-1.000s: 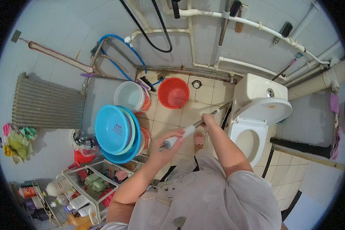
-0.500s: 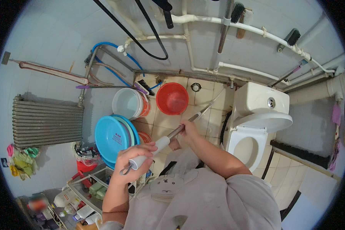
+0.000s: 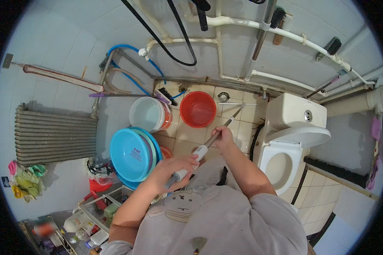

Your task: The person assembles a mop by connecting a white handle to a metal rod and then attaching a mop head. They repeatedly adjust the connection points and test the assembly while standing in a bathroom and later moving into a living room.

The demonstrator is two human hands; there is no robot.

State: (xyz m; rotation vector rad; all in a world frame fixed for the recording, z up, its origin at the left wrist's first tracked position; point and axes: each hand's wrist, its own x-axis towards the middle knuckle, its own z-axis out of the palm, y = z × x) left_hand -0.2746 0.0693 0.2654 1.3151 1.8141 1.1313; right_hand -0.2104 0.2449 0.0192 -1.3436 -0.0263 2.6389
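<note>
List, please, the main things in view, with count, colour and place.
long-handled tool: one, grey and white, centre
buckets: at least two, red and white, upper centre
basins: at least three, blue and green, centre left
toilet: one, white, right
radiator: one, grey, left
cloths: several, mixed colours, far left
blue hose: one, blue, upper left
pipes: several, white, upper right
rack: at least one, white, lower left
left hand: one, bare, gripping tool's near end
right hand: one, bare, gripping farther along

Shows as a floor squeegee [image 3: 201,151] slanting from near left to far right, with a white grip [image 3: 181,174] nearest, a metallic pole [image 3: 230,120] beyond, and a thin pale crossbar [image 3: 251,104] set left to right at the far end.
</note>
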